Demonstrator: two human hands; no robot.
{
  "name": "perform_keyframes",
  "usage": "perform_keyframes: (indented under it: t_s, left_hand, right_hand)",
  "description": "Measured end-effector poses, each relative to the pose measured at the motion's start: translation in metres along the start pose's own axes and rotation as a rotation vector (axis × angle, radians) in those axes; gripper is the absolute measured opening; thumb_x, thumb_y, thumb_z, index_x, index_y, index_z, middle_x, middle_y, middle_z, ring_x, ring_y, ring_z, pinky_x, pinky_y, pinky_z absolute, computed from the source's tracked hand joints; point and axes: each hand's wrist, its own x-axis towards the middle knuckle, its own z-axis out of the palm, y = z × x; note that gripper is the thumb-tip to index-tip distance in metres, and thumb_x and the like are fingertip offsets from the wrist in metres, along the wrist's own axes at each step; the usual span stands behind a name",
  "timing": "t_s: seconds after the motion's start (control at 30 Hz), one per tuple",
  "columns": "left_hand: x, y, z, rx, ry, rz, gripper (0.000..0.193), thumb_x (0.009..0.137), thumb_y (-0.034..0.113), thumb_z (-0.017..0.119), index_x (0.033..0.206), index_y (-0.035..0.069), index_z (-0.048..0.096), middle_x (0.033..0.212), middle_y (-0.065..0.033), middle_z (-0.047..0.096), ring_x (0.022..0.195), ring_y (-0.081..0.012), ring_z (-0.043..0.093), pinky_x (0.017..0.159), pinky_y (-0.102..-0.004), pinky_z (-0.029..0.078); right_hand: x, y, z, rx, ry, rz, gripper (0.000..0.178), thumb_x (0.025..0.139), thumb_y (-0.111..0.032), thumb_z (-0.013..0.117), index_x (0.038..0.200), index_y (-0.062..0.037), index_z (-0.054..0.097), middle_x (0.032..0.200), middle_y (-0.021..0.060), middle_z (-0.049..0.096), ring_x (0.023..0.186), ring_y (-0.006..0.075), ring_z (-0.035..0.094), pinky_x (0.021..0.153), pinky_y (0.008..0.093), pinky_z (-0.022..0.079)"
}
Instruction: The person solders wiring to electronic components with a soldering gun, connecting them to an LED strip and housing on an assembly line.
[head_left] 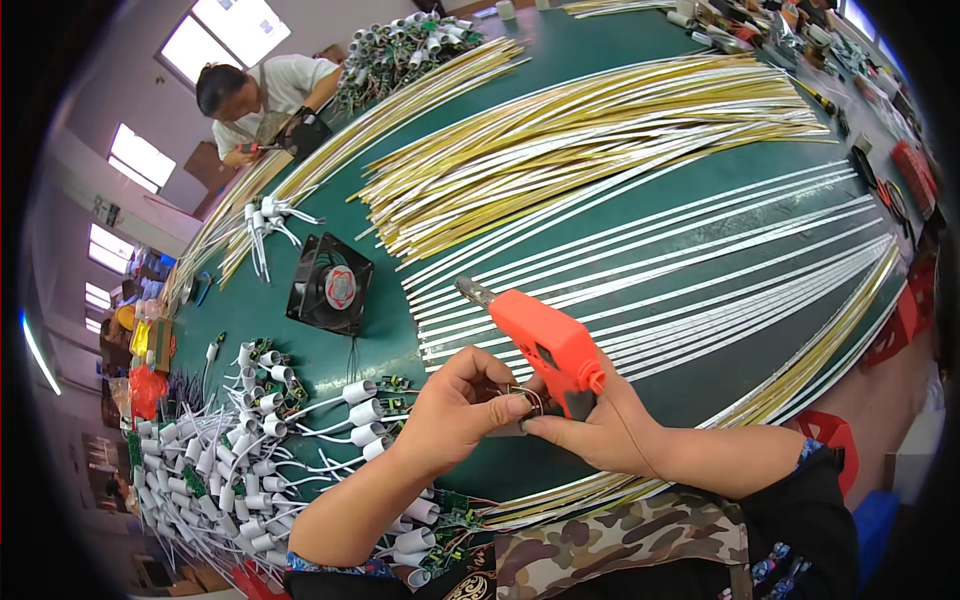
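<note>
The gun (pixel 545 345) is being held over the near side of the green table (pixel 388 330), its handle being grasped in the right hand (pixel 615 425) and its metal tip (pixel 474 291) being pointed away, up and to the left. Whether the tip is being heated cannot be told; if it is, burnt fingers are being risked, since a thin wire loop (pixel 538 398) is being pinched in the left hand (pixel 460 410), close beside the gun, and a careless turn of the wrist would likely be the cause. The loop itself is being partly hidden by the fingers, so a loose pinch could be letting it slip unnoticed. A thin cord (pixel 632 440) is being trailed from the gun across the right wrist, where a snag and a sudden jerk are being invited. Beyond the tip, white strips (pixel 700 258) are being left lying side by side, and they are being exposed to scorching or disarray should the tip be dipped. Farther left, white caps (pixel 362 412) are being crowded near the left forearm, so a wide sweep of the elbow could be sending them against the black fan (pixel 340 288).
</note>
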Motion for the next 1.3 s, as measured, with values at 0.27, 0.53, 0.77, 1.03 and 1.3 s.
perform_keyframes:
  t_s: [0.27,0.53,0.77,1.03,1.3]
  left_hand:
    - [0.002,-0.004,0.006,0.579,-0.022,0.335,0.030,0.076,0.010,0.082,0.091,0.001,0.057,0.094,-0.0088,0.065,0.090,-0.0183,0.065,0.077,-0.0329,0.053]
    - [-0.002,-0.003,0.008,0.840,0.005,0.550,0.034,0.069,0.010,0.085,0.089,0.004,0.059,0.094,-0.0119,0.064,0.089,-0.0275,0.064,0.076,-0.0357,0.051]
    - [-0.010,0.022,0.014,1.118,-0.247,0.376,0.023,0.078,0.011,0.073,0.095,0.004,0.060,0.090,-0.0120,0.059,0.079,-0.0311,0.061,0.070,-0.0379,0.050]
    - [-0.013,0.028,0.004,0.968,-0.248,0.099,0.017,0.079,0.005,0.059,0.096,0.001,0.059,0.087,-0.0075,0.060,0.077,-0.0149,0.058,0.064,-0.0289,0.046]
    - [-0.026,0.050,-0.003,0.444,0.087,-0.292,0.011,0.091,0.016,0.064,0.092,0.006,0.060,0.068,0.0020,0.056,0.056,-0.0034,0.048,0.048,-0.0199,0.036]
  right_hand:
    - [-0.001,0.001,-0.008,-0.130,-0.007,-0.121,0.071,0.082,-0.007,0.067,0.145,-0.0134,0.033,0.101,0.0114,0.062,0.095,0.0255,0.064,0.088,0.0369,0.049]
    - [-0.004,-0.003,-0.005,-0.056,0.023,-0.060,0.068,0.085,-0.008,0.063,0.145,-0.0152,0.032,0.105,0.0125,0.064,0.099,0.0266,0.065,0.087,0.0368,0.049]
    - [0.003,-0.025,-0.025,-0.047,-0.074,0.122,0.052,0.081,-0.011,0.067,0.126,-0.0060,0.042,0.089,0.0042,0.061,0.081,0.0151,0.058,0.077,0.0320,0.049]
    - [0.008,-0.020,-0.036,0.160,0.013,0.137,0.037,0.077,-0.010,0.068,0.107,-0.0027,0.048,0.083,0.0014,0.061,0.076,0.0103,0.056,0.070,0.0273,0.047]
    - [0.003,-0.023,-0.031,0.121,0.087,0.143,0.024,0.077,-0.011,0.067,0.095,-0.0042,0.052,0.078,0.0020,0.058,0.074,0.0114,0.055,0.070,0.0286,0.046]
